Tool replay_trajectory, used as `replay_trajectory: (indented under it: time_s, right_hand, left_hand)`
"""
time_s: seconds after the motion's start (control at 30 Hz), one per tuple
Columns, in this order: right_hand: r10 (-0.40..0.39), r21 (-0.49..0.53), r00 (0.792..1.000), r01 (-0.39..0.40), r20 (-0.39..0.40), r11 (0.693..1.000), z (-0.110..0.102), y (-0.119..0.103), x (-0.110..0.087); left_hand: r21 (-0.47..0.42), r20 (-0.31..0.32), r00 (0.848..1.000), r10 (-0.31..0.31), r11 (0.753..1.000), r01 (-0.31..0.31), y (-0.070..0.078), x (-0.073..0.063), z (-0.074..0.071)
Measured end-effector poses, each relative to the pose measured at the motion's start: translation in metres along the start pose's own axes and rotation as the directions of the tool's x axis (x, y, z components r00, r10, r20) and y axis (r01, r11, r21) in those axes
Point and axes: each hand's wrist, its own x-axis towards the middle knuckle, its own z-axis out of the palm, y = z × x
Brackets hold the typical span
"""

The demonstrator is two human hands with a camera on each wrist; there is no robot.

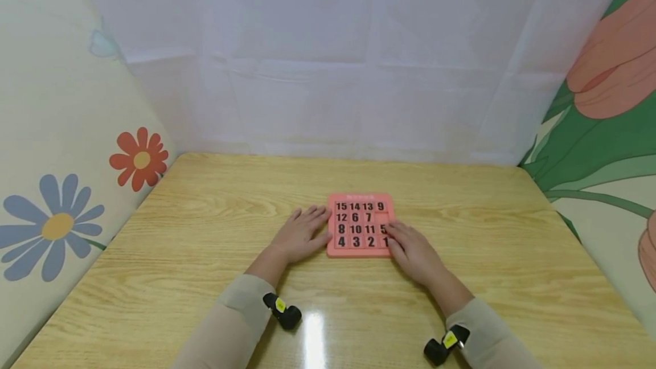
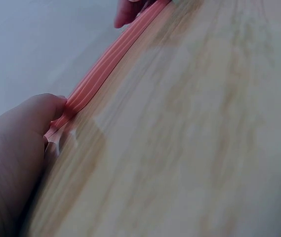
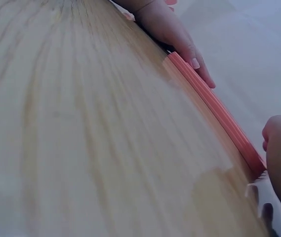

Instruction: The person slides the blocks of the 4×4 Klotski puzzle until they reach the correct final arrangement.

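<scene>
A pink number slide puzzle (image 1: pixel 359 253) lies flat on the wooden table, its black-numbered tiles in rows. Beside the 7 tile (image 1: pixel 368 217) and under the 9 tile (image 1: pixel 381 206) is a bare pink slot. My left hand (image 1: pixel 302 235) rests along the puzzle's left side, fingers extended and thumb (image 2: pixel 56 104) against the frame. From the right, my right hand (image 1: pixel 414 252) reaches over the border, its fingertips on the right-hand column, partly covering the 5 tile (image 1: pixel 383 229) and the 1 tile (image 1: pixel 385 242). Both wrist views show the puzzle's ridged pink edge (image 3: pixel 219 111) low on the table.
Black wrist cameras (image 1: pixel 285 313) hang from both sleeves. The wood-grain table (image 1: pixel 205 204) reaches back to a white cloth (image 1: pixel 307 101). Flower-printed panels (image 1: pixel 56 130) stand at the left and right sides.
</scene>
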Motion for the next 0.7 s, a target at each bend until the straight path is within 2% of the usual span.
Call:
replay_trajectory:
  time_s: [0.23,0.43,0.7]
  right_hand:
    - [0.039,0.032,0.999,-0.039,-0.007,0.999,0.000,0.002,0.008]
    - [0.028,0.038,1.000,-0.028,-0.013,0.999,-0.002,0.002,0.022]
    - [0.031,-0.022,0.999,-0.030,0.032,0.999,-0.003,0.000,0.043]
  left_hand:
    - [0.000,-0.002,1.000,-0.004,1.000,0.004,-0.001,-0.001,0.001]
    - [0.009,-0.013,1.000,0.005,1.000,-0.004,-0.004,0.002,0.004]
    - [0.010,-0.012,1.000,0.007,1.000,-0.007,-0.006,0.003,0.005]
